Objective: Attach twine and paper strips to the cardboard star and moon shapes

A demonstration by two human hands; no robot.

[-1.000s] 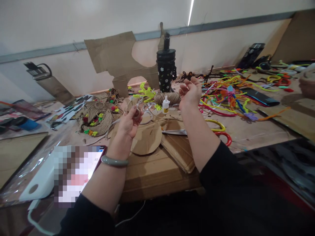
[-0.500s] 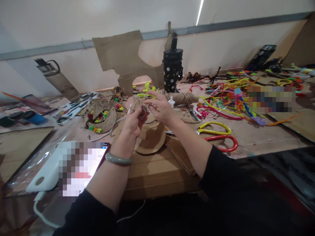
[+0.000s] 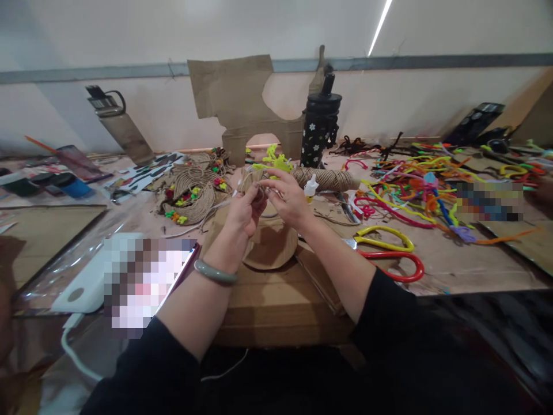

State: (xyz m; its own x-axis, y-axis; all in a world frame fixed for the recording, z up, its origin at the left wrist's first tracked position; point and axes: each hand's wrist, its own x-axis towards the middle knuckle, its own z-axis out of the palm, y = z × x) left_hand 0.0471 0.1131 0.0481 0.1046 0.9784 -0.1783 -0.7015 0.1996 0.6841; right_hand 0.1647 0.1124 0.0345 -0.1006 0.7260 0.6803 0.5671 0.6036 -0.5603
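My left hand (image 3: 245,212) is closed in a pinch around a small tan piece (image 3: 251,180), which could be cardboard or coiled twine. Close against it, my right hand (image 3: 288,200) has its thumb and fingertips pressed together at the same piece. What lies between those fingertips is too small to make out. Below both hands a round cardboard disc (image 3: 272,248) rests on a cardboard box (image 3: 259,294). Just beyond the fingers are bright yellow-green pipe cleaners (image 3: 273,158). A small white glue bottle (image 3: 310,187) stands to the right of my right hand.
Twine coils with coloured bits (image 3: 194,196) lie left; a twine roll (image 3: 326,178) lies behind. Scissors with yellow and red handles (image 3: 389,239) are by my right forearm. A black flowered bottle (image 3: 317,129), colourful pipe cleaners (image 3: 415,196), a phone (image 3: 151,282) and a white power bank (image 3: 97,276) surround.
The view has turned slightly, so things sit further right. Both hands stay together at the tan piece, and the right fingers have shifted a little.
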